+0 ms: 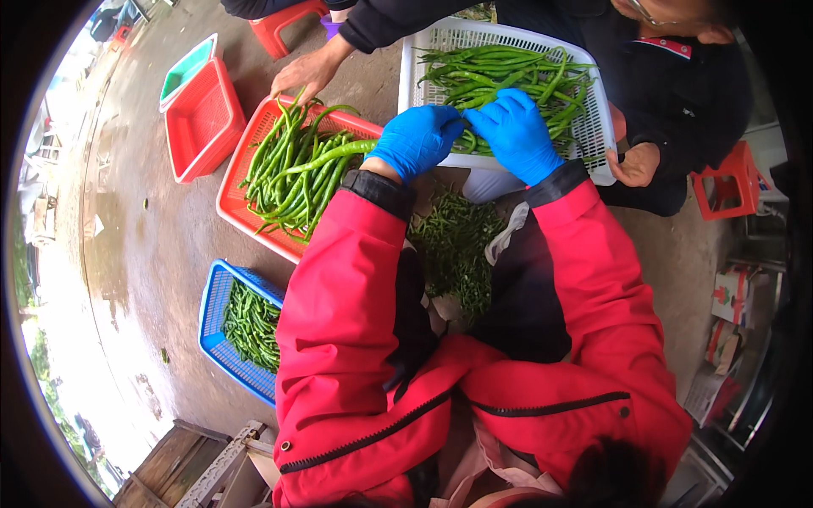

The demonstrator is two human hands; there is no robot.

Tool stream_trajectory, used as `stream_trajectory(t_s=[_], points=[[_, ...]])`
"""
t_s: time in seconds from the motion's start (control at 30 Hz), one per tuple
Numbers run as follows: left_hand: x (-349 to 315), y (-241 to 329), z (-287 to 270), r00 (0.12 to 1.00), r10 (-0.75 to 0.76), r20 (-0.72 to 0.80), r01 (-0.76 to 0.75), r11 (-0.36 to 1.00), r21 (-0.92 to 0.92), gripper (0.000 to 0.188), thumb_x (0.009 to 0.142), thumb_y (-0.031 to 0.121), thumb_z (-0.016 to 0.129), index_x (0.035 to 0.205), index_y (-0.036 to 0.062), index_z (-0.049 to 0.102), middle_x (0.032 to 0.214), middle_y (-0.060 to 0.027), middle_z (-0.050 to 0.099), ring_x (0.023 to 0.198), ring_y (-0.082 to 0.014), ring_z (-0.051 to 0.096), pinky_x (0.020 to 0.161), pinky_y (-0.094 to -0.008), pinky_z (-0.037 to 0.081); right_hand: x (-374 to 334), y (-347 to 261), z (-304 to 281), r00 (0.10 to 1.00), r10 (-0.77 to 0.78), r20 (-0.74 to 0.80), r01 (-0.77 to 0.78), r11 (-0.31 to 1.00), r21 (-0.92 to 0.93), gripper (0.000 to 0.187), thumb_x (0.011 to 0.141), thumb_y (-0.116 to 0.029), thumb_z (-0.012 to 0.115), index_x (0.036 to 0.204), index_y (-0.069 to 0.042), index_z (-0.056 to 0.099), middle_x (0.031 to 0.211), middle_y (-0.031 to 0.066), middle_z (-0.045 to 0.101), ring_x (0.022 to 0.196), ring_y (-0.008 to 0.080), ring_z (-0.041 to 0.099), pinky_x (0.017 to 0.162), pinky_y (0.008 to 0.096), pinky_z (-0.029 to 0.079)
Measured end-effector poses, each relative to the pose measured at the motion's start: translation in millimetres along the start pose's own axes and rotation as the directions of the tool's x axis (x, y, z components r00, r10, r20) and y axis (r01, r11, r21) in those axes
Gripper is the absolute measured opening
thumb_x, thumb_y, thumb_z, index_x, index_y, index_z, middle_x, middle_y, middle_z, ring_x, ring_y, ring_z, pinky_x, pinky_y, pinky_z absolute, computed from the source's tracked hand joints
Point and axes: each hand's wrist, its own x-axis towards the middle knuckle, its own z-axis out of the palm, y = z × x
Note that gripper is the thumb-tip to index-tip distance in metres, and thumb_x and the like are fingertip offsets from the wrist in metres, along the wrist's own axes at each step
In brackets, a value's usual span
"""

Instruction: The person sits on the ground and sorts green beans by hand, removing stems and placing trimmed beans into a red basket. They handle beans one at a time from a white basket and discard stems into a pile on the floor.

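Observation:
My left hand (419, 140), in a blue glove, is closed around long green chili peppers (343, 151), whose ends stick out past my wrist to the left. My right hand (514, 135), also gloved in blue, has its fingertips pinched against those of my left hand. What lies in that pinch is hidden. Both hands are over the near edge of a white basket (603, 127) holding many green chili peppers (508, 72). Left of them stands an orange-red basket (241, 207) heaped with more long peppers (296, 178).
Facing me, a person in dark clothes rests one hand (309, 72) at the orange-red basket and another (635, 164) at the white one. Small green pieces (457, 245) lie between my legs. A blue basket (212, 326), red baskets (203, 123) and a red stool (730, 182) stand around.

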Motion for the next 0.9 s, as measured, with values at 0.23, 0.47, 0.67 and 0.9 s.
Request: stream_trajectory(t_s=[0.23, 0.47, 0.67, 0.9], points=[[1.9, -4.2, 5.2, 0.984, -0.174, 0.036, 0.173, 0.892, -0.417, 0.032, 0.083, 0.027, 0.059, 0.101, 0.0000, 0.063, 0.080, -0.0190, 0.065, 0.071, -0.0281, 0.065, 0.067, -0.0351, 0.050, 2.7, -6.8, -3.2, 0.993, 0.078, -0.092, -0.073, 0.996, 0.052, 0.026, 0.071, -0.010, 0.058, 0.096, -0.012, 0.062, 0.079, 0.0019, 0.054, 0.082, 0.0228, 0.052, 0.085, 0.0374, 0.042], [1.1, 9.1, -5.0, 0.951, -0.255, 0.175, 0.307, 0.712, -0.631, 0.029, 0.088, 0.017, 0.059, 0.108, -0.0047, 0.058, 0.088, -0.0065, 0.066, 0.069, -0.0086, 0.056, 0.064, -0.0219, 0.047, 3.0, -14.4, -3.4, 0.972, 0.172, -0.159, -0.156, 0.982, 0.104, 0.028, 0.070, -0.007, 0.063, 0.098, -0.010, 0.063, 0.080, 0.0039, 0.056, 0.081, 0.0261, 0.052, 0.082, 0.0394, 0.042], [-1.7, 22.8, -12.8, 0.968, -0.205, 0.147, 0.240, 0.574, -0.782, 0.025, 0.090, 0.022, 0.057, 0.101, -0.0003, 0.062, 0.078, -0.0023, 0.063, 0.062, -0.0075, 0.053, 0.058, -0.0213, 0.045, 8.3, -16.5, -6.2, 0.928, 0.318, -0.197, -0.274, 0.936, 0.220, 0.029, 0.071, -0.003, 0.060, 0.100, -0.007, 0.063, 0.083, 0.0060, 0.057, 0.083, 0.0284, 0.053, 0.079, 0.0401, 0.043], [-5.3, 19.2, -43.4, 0.929, -0.322, -0.182, 0.069, 0.634, -0.771, 0.026, 0.091, 0.026, 0.054, 0.096, 0.0017, 0.063, 0.070, -0.0007, 0.058, 0.062, -0.0068, 0.052, 0.056, -0.0208, 0.043, -22.2, 15.5, 0.0, 0.749, 0.113, 0.652, -0.661, 0.173, 0.730, 0.022, 0.089, -0.020, 0.052, 0.094, -0.003, 0.065, 0.078, 0.0165, 0.064, 0.069, 0.0323, 0.059, 0.070, 0.0353, 0.048]])
